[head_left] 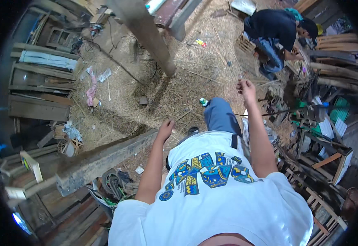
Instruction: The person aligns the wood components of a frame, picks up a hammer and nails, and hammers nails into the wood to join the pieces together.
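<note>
Left hand (pixel 165 129) is down beside the heavy timber beam (pixel 105 158), right at the beam's upper end; fingers look curled loosely, holding nothing, and whether the knuckles actually touch the wood I can't tell. The beam's long axis runs from that hand down and away toward the person's left, ending over a clutter of planks. So the left hand is clearly the nearer one to the beam.

Right hand (pixel 246 88) is raised well clear on the far side of the beam, out past the jeans-clad leg (pixel 221 116), arm stretched nearly straight. Fingers are curled in, loosely closed, with nothing visible in the grip. A thin dark rod (pixel 269 113) runs off just beyond that forearm, not in the hand.

Beyond the beam's upper end, a wooden post (pixel 146 35) rises from the straw-littered floor (pixel 187 78), and a second person (pixel 275 35) crouches farther off among stacked wood.
</note>
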